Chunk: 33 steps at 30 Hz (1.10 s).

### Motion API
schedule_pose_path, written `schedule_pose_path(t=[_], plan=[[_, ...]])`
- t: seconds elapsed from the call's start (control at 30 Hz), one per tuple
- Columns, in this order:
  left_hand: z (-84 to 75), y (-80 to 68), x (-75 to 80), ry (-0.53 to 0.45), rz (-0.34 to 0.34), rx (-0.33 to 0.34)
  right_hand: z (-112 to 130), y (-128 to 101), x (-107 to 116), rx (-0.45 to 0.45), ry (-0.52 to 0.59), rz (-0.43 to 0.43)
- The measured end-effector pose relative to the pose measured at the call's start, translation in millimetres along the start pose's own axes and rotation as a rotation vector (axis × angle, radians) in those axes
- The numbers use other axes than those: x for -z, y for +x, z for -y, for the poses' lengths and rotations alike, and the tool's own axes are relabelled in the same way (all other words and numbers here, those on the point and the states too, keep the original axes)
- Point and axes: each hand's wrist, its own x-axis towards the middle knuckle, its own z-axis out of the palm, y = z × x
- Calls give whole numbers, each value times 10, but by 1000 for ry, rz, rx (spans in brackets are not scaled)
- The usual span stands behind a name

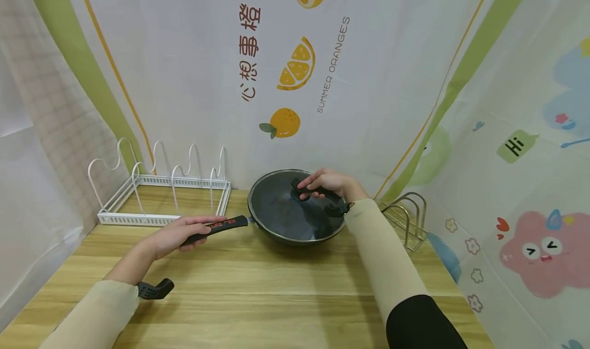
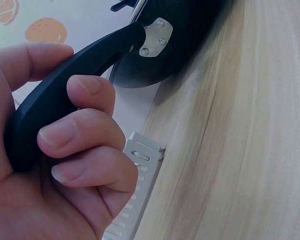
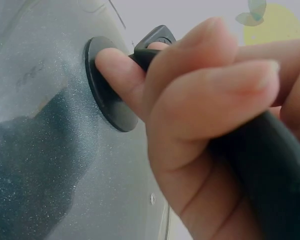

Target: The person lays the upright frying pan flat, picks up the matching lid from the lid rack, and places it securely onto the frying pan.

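A dark wok (image 1: pixel 295 234) stands at the back middle of the wooden table (image 1: pixel 258 292), covered by a glass lid (image 1: pixel 288 211). My left hand (image 1: pixel 177 235) grips the wok's long black handle (image 1: pixel 221 225); in the left wrist view my fingers (image 2: pixel 77 135) curl round the handle (image 2: pixel 65 90) near its riveted bracket (image 2: pixel 154 36). My right hand (image 1: pixel 324 182) grips the lid's black handle (image 1: pixel 318 191). In the right wrist view my fingers (image 3: pixel 205 105) wrap that handle (image 3: pixel 270 165) beside its round base (image 3: pixel 107 95) on the lid (image 3: pixel 50 150).
A white wire rack (image 1: pixel 161 190) stands at the back left, and its slotted edge (image 2: pixel 135 200) shows in the left wrist view. A metal wire rack (image 1: pixel 407 218) stands at the right of the wok. Printed curtains (image 1: pixel 295 72) enclose the table.
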Motion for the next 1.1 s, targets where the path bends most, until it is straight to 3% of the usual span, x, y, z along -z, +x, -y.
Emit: schedule_pose_path(t=[0.47, 0.8, 1.1], plan=[[-10, 0, -9, -17, -2, 2, 41, 17, -35, -30, -46, -33], [16, 3, -13, -40, 16, -15, 27, -14, -98, -43, -156, -79], [28, 6, -7, -41, 11, -20, -1, 5, -101, -24, -152, -86]])
